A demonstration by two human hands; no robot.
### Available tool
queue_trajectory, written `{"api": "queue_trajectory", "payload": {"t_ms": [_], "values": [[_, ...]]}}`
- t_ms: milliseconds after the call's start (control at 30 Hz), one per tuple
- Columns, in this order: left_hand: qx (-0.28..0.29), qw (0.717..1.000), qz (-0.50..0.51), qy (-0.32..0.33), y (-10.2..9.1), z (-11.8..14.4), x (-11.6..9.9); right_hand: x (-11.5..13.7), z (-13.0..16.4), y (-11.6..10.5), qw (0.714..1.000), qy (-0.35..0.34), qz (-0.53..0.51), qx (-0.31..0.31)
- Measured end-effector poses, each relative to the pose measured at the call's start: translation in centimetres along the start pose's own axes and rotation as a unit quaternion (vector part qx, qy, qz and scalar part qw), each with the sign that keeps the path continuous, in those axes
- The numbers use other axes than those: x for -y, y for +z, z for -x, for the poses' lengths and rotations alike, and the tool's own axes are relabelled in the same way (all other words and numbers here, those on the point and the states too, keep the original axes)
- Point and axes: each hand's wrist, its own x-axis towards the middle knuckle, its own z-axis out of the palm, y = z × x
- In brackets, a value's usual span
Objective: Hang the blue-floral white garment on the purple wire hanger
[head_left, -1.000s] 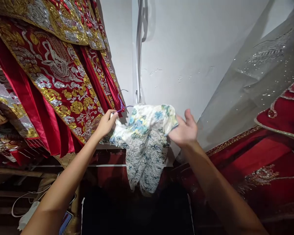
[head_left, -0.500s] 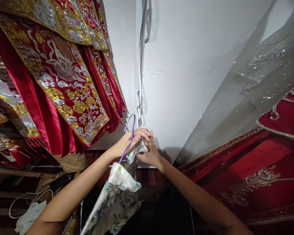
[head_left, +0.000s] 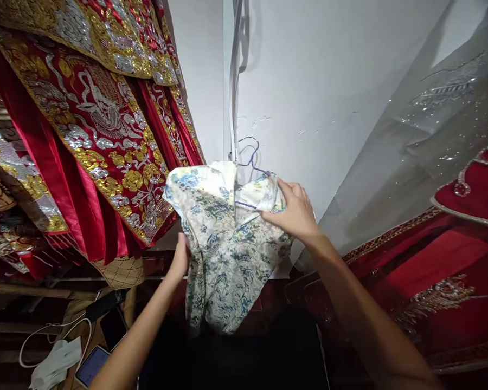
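In the head camera's view, a short-sleeved garment of thin white cloth printed with blue, yellow and grey-green flowers (head_left: 228, 260) hangs at the centre of a narrow space, in front of the person's dark-clothed lap. A slim purple clothes hanger (head_left: 252, 161) sits partly inside it, hook standing up above the collar and lower bar showing across the open neckline.

The person's right hand (head_left: 296, 215) closes around the garment's right-side shoulder, thumb in front, where the hanger's arm enters the cloth; the grip appears to keep fabric and hanger together and to bear the weight. The left hand (head_left: 179, 259) is at the opposite edge below the sleeve, thumb raised, apparently steadying the loose side; its fingers are hidden, and whether they pinch cloth cannot be told.

At left, a red satin costume heavily embroidered in gold and silver (head_left: 117, 130) hangs beside the white wall (head_left: 301, 70). Sheer grey fabric flecked with sparkles (head_left: 427, 124) drapes at right, above deep-red cloth with beaded trim (head_left: 443, 244). At lower left, a phone with a lit screen (head_left: 92, 365) lies near crumpled white paper (head_left: 59, 365) and a looped white cable (head_left: 22, 346).
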Motion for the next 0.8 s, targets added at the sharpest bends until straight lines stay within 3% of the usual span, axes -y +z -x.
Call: {"api": "queue_trajectory", "payload": {"t_ms": [100, 233, 333, 400, 467, 500, 567, 633, 700, 800], "values": [[-0.068, 0.993, 0.085, -0.047, 1.7, 2.1, 2.9, 2.3, -0.4, -0.7, 0.998, -0.043, 0.017, 0.033], [-0.147, 0.96, 0.203, -0.124, 3.1, 5.0, 5.3, 4.1, 2.5, -0.3, 0.996, -0.067, -0.02, 0.048], [-0.136, 0.942, 0.257, -0.167, 3.2, 6.8, 5.9, 4.5, 6.6, 1.5, 0.991, -0.06, -0.116, 0.015], [-0.117, 0.936, 0.28, -0.179, 3.0, 7.8, 5.7, 4.8, 9.7, 3.6, 0.98, 0.028, -0.195, -0.032], [-0.109, 0.933, 0.283, -0.193, 2.9, 8.5, 5.1, 5.5, 12.8, 6.2, 0.947, 0.151, -0.283, -0.013], [-0.108, 0.931, 0.283, -0.201, 2.9, 8.7, 4.7, 6.0, 14.2, 7.6, 0.923, 0.196, -0.329, 0.043], [-0.094, 0.929, 0.29, -0.213, 3.0, 9.1, 3.8, 7.1, 16.4, 10.1, 0.856, 0.237, -0.424, 0.177], [-0.074, 0.926, 0.303, -0.212, 3.1, 9.4, 3.0, 8.0, 17.4, 11.7, 0.798, 0.237, -0.493, 0.252], [-0.068, 0.924, 0.313, -0.211, 3.3, 9.7, 2.6, 8.5, 17.6, 12.4, 0.779, 0.232, -0.52, 0.263], [-0.077, 0.915, 0.329, -0.219, 3.5, 10.2, 2.4, 8.7, 17.0, 12.3, 0.801, 0.235, -0.503, 0.225]]}}
